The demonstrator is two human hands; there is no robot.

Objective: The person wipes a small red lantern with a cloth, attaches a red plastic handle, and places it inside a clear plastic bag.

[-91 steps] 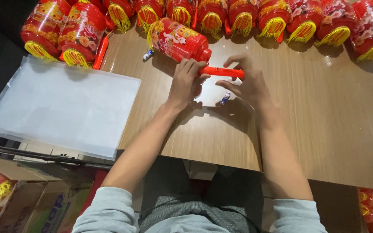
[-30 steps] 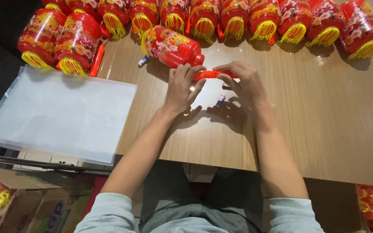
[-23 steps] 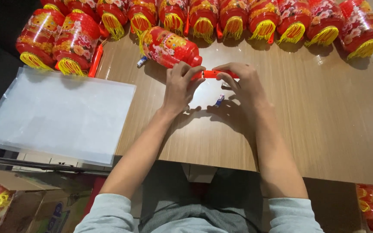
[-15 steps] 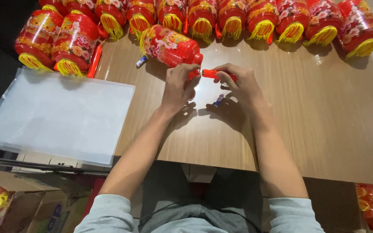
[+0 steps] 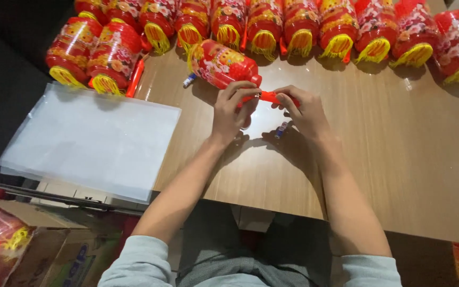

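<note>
Near the table's [image 5: 399, 175] middle, the left hand [image 5: 230, 110] and right hand [image 5: 303, 112] were both closed on an orange handle [image 5: 268, 96], pinching it at each end. It joined a red lantern [image 5: 223, 64] lying on its side just beyond. The lantern looked light, thin-walled and easily dented, so the stiff handle seemed the safer grip. A small battery [image 5: 281, 129] lay under the right hand. Compared with a second earlier, the fingers had bunched tighter. Farther off, a lantern row [image 5: 304, 26] lined the far edge.
</note>
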